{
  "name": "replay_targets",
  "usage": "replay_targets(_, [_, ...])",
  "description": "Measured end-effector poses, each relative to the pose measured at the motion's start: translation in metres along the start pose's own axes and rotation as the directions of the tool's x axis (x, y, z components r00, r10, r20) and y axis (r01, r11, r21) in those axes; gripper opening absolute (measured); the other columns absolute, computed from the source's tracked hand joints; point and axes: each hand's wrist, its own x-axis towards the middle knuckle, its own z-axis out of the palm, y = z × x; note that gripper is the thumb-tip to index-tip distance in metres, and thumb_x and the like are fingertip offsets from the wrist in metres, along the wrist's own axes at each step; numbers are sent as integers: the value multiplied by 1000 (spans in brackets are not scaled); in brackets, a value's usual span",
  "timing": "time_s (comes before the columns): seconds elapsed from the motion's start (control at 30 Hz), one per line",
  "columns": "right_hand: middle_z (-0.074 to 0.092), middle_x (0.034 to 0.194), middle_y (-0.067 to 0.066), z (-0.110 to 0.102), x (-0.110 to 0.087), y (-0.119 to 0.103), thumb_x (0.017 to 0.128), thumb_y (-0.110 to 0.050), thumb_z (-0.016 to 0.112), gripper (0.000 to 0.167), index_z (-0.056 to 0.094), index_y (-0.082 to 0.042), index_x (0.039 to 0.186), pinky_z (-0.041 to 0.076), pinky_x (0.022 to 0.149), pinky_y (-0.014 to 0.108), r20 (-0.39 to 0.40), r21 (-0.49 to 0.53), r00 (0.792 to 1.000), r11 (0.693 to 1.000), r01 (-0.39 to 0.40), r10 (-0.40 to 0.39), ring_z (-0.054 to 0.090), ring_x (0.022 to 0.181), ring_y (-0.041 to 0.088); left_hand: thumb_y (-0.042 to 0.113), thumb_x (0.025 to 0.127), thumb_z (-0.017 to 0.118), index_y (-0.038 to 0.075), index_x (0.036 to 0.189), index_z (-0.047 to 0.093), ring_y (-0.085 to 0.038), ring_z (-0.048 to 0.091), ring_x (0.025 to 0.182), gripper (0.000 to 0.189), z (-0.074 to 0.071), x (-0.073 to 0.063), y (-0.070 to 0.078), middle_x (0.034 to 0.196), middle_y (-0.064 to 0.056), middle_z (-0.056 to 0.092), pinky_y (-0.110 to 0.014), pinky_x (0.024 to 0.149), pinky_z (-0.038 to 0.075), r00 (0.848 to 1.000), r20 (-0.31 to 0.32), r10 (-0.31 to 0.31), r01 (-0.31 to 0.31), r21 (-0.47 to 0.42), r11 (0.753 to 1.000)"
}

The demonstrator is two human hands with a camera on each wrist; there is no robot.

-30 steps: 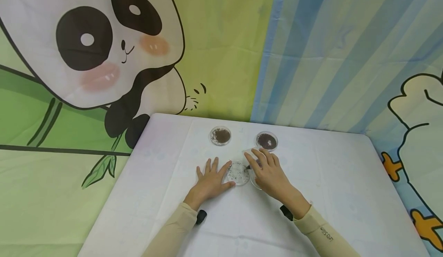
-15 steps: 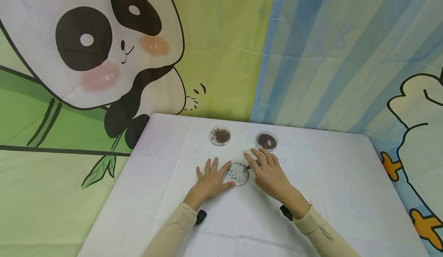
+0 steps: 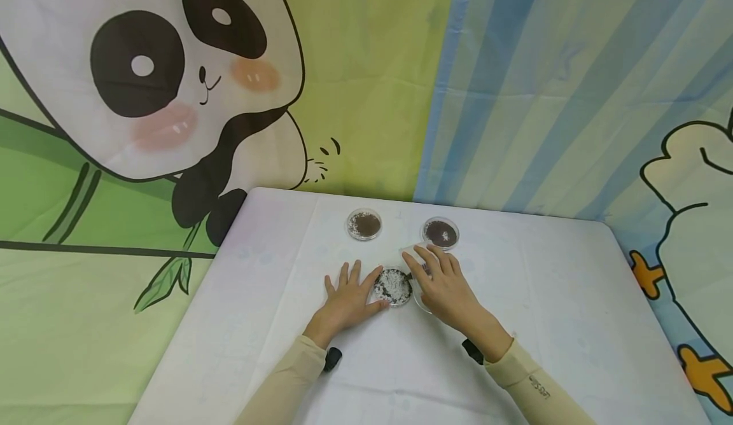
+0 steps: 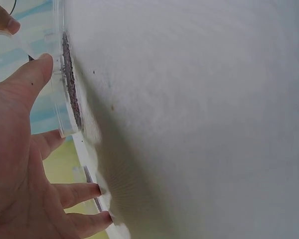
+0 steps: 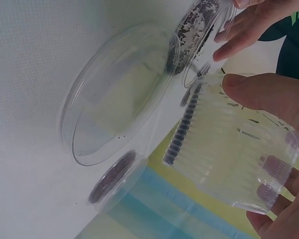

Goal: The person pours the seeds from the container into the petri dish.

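Note:
A round clear petri dish (image 3: 398,305) holds dark grains (image 3: 393,287) scattered over its whitish bottom. My left hand (image 3: 346,303) lies at its left side, fingers straight and spread, with thumb and index finger touching the dish's edge. My right hand (image 3: 449,292) grips a clear ribbed plastic container (image 5: 219,134), tilted beside the dish. Dark material lines the container's lower edge in the right wrist view, and its narrow end is close to the dish. Beneath the right hand sits a clear dish (image 5: 74,119) without grains, partly hidden in the head view.
Two more petri dishes with dark brown contents stand farther back, a left one (image 3: 349,229) and a right one (image 3: 424,234). They rest on a white-covered table (image 3: 298,240). A cartoon-printed curtain (image 3: 366,81) hangs behind the table's back edge.
Dark grains in the middle dish have become more numerous, and its bottom looks whiter. Both hands have stayed almost in place.

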Motion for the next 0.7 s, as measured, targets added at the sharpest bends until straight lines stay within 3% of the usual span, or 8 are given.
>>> replay_targets(0.27, [42,146,24,0,0,-1,69,-9,84,94,39,-9,152,37,99,60,0,2,1000,1000,4,-4,37,134,46,67,91,56,35,159,27,-50,7,147,80,1,0,0,163,-24,15,-80,104,6,1000,2,-3,3,-7,1000])
replay_targets(0.53, [42,146,24,2,0,-2,64,-13,90,101,39,-9,152,37,98,60,-8,11,1000,1000,8,-8,37,134,46,67,91,56,35,159,28,-50,7,147,80,1,0,0,162,-24,15,-80,104,5,1000,-4,1,-1,-16,1000])
replay_targets(0.7, [42,147,23,2,0,-2,69,-13,86,96,39,-9,153,38,98,60,-2,-9,1000,1000,10,-10,37,134,46,66,92,57,34,159,28,-50,6,147,80,0,0,0,162,-24,15,-80,104,5,1000,-6,5,-5,-17,1000])
